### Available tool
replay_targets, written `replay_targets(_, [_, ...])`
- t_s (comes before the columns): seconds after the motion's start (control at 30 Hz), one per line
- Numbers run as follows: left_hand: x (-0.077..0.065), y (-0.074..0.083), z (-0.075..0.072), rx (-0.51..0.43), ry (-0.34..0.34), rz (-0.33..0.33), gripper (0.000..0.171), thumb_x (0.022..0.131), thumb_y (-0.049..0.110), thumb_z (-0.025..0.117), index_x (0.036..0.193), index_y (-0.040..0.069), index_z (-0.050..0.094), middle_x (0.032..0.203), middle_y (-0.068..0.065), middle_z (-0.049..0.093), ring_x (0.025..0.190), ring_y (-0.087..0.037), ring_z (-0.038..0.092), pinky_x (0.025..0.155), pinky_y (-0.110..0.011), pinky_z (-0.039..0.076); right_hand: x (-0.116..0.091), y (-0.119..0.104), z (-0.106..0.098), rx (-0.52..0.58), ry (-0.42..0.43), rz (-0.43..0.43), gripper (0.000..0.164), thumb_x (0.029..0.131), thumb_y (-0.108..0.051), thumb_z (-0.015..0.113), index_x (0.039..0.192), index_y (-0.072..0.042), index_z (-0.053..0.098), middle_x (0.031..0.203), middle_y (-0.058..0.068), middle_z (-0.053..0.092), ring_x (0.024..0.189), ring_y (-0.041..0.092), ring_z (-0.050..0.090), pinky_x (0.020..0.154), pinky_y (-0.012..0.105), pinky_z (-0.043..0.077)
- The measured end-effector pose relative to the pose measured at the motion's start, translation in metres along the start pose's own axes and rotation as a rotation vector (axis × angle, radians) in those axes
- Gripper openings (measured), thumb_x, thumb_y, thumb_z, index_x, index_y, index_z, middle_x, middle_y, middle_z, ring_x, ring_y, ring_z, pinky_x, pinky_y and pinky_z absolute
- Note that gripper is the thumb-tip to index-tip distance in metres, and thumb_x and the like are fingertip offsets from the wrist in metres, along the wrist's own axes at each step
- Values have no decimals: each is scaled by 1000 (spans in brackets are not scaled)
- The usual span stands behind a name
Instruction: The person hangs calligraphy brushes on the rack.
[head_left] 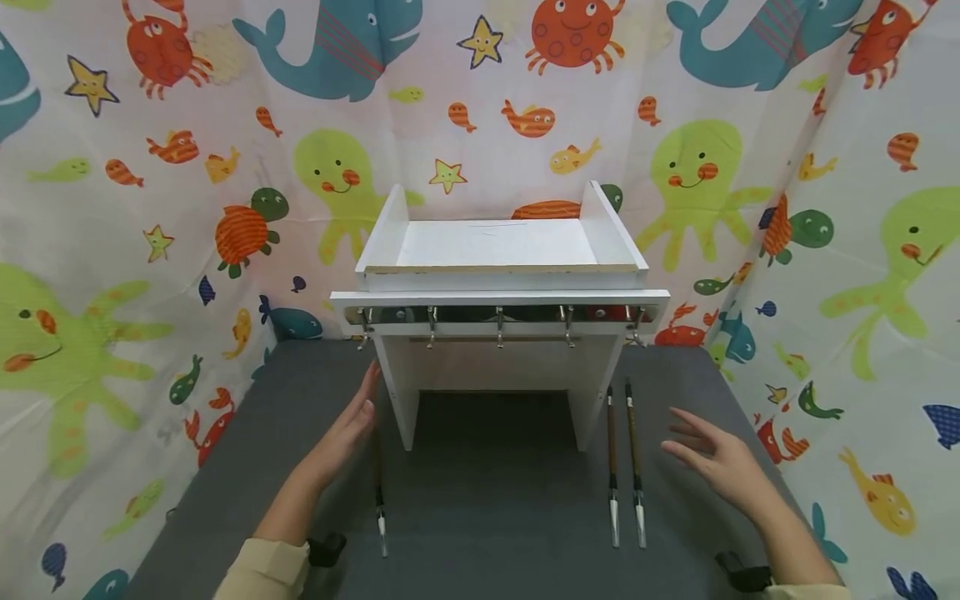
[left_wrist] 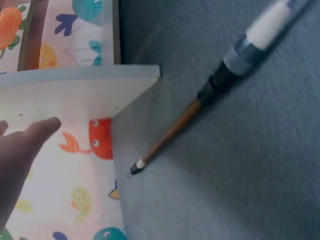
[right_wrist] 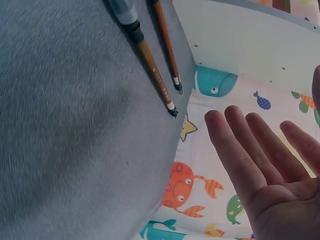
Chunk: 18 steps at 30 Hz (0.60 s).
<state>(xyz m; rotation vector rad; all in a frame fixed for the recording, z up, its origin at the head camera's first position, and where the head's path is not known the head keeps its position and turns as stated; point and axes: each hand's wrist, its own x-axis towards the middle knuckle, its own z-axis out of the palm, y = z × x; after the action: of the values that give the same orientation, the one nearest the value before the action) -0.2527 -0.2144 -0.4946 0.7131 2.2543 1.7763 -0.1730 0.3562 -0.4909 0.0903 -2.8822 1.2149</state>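
Note:
A white shelf (head_left: 498,279) stands on the grey table, with a row of metal hooks (head_left: 499,325) along its front rail. Beside its left side panel my left hand (head_left: 339,446) hovers with straight fingers and holds nothing. One calligraphy brush (head_left: 378,483) with a clear cap lies next to that hand, which partly hides its upper end in the head view. To the right of the shelf lie two more calligraphy brushes, a reddish-brown one (head_left: 612,454) and a yellowish-brown one (head_left: 636,467). My right hand (head_left: 720,467) is further right, fingers extended, palm visible in the right wrist view, touching no brush.
A curtain (head_left: 442,125) printed with sea animals hangs behind the table and along both sides. The grey tabletop (head_left: 495,517) runs under and in front of the shelf. The shelf's upper tray (head_left: 495,242) has raised side walls.

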Motion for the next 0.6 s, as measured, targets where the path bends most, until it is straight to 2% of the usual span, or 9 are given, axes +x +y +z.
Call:
replay_targets(0.1, [6, -1, 3, -44, 26, -8, 53, 113, 38, 18, 161, 41, -4, 171, -1, -10, 156, -37, -7, 114, -76, 7, 2, 2, 4, 65, -7, 13, 71, 96, -43, 68, 153, -9, 42, 139, 28, 58, 113, 39, 68, 76, 37, 62])
replay_targets(0.17, [9, -2, 3, -42, 53, -22, 53, 113, 39, 18, 162, 40, -3, 171, -1, -8, 156, -37, -5, 115, -74, 8, 4, 4, 8, 102, -16, 15, 71, 96, -41, 70, 153, -8, 42, 140, 29, 57, 115, 40, 67, 78, 39, 62])
replay_targets(0.4, [18, -9, 5, -119, 101, -70, 59, 113, 38, 21, 163, 22, -5, 171, -8, -8, 156, -39, -4, 120, -67, 6, 9, 11, 15, 167, -30, 37, 70, 95, -40, 70, 152, -9, 44, 141, 28, 56, 116, 40, 66, 80, 40, 62])
replay_targets(0.6, [27, -9, 15, -137, 127, -109, 63, 113, 39, 26, 163, 17, -3, 171, -11, -5, 155, -41, 2, 122, -63, 9, 11, 16, 17, 190, -23, 58, 71, 95, -43, 70, 151, -9, 44, 140, 28, 57, 115, 39, 67, 79, 40, 62])
